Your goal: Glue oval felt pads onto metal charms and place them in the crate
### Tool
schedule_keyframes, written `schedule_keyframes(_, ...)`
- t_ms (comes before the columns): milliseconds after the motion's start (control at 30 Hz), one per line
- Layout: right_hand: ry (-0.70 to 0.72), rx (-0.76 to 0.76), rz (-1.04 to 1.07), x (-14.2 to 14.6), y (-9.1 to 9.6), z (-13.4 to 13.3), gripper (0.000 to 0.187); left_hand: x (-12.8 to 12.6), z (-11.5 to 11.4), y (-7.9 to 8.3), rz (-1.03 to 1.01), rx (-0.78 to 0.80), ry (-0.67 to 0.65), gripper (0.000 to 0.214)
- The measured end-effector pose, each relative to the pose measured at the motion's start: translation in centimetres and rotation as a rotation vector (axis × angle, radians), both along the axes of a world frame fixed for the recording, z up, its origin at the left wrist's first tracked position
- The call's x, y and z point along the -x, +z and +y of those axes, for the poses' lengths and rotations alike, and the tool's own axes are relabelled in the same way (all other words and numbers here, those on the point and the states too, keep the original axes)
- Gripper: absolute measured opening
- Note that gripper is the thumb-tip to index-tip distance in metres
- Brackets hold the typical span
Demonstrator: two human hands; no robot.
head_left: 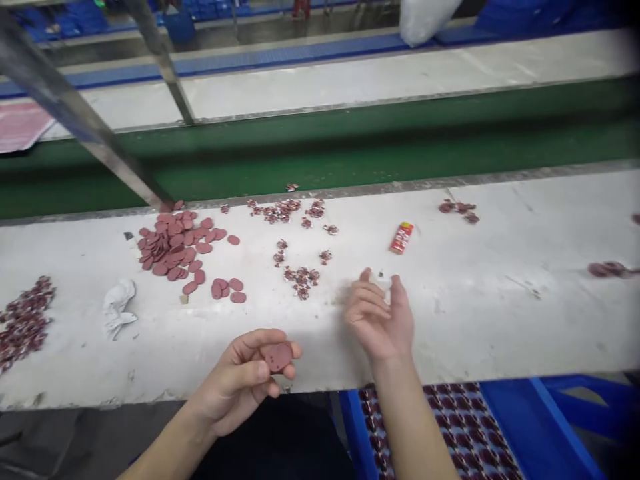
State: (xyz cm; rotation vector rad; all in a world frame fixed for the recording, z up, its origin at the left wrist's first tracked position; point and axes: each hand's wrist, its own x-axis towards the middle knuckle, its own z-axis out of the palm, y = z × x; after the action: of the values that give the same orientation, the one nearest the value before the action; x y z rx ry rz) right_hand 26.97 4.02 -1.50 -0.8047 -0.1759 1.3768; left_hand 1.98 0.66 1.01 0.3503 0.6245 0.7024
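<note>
My left hand [245, 380] is closed on a flat, dark-red oval piece [279, 358] with a few small holes, held above the white worktop's near edge. To its right, my right hand [383, 317] is raised over the worktop with thumb and index finger apart. Nothing clear shows between those fingers, though a tiny dark speck [381, 274] appears beyond them. Left of the right hand lie several small clusters of shiny metal-and-red parts [301, 280]. A loose pile of matching red oval pieces [175, 245] lies further left.
A red wrapped packet [401, 238] lies beyond my right hand. A crumpled white tissue [119, 303] and more metal-and-red parts [25, 320] are at the left. A metal post [115, 157] rises by the pile. Below the worktop sits a blue crate [530, 420] holding rows of dark parts.
</note>
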Motion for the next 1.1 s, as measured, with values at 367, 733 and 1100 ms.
schedule_keyframes(367,-0.196,-0.108,-0.717,8.2,6.2,-5.2,0.019,-2.0,0.4,-1.0,-0.154,0.072,0.021,0.036)
schedule_keyframes(733,-0.373,-0.03,-0.944,9.0,5.1,-5.0,0.023,-1.9,0.6,-1.2,-0.167,0.093,0.026,0.041)
schedule_keyframes(1100,-0.372,-0.088,-0.941,8.9,4.9,-4.9,0.022,-1.9,0.8,-1.5,-0.154,0.091,-0.001,0.041)
